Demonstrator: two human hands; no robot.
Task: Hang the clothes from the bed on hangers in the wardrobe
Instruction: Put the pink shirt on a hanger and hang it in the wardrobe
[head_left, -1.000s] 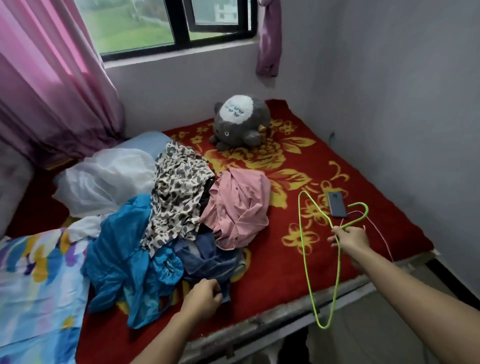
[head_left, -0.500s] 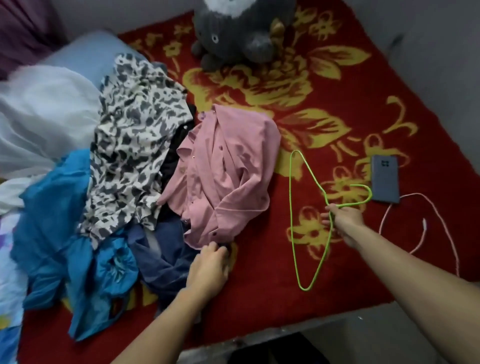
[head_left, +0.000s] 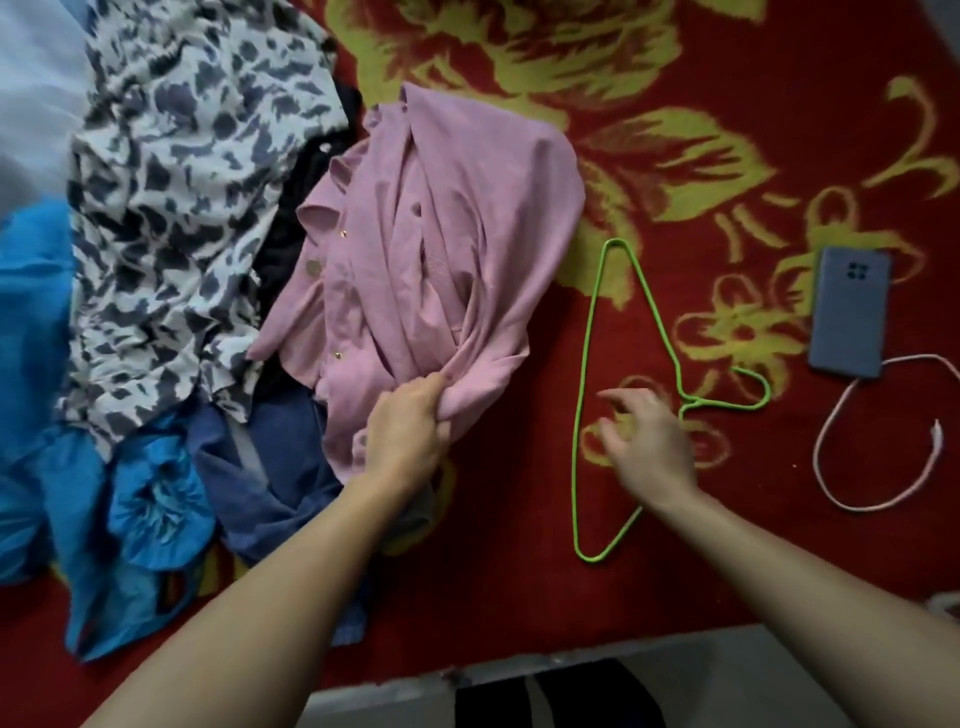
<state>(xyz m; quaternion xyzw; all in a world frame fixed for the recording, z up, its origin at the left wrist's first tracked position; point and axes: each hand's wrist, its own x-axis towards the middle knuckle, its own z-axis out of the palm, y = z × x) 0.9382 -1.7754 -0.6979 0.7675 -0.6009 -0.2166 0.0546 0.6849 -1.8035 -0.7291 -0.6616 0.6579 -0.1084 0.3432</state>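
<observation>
Clutching pink shirt (head_left: 441, 249) with my left hand (head_left: 410, 431); right hand (head_left: 644, 441), released, is hovering over green hanger (head_left: 693, 400) alongside

One pink buttoned shirt (head_left: 441, 249), one black-and-white blotched top (head_left: 176, 197), one bright blue garment (head_left: 78, 493), one dark blue denim piece (head_left: 270, 467), one black item (head_left: 285, 234); one thin green wire hanger (head_left: 693, 400), one grey-blue phone (head_left: 849, 312), one pink cable (head_left: 816, 452).
</observation>
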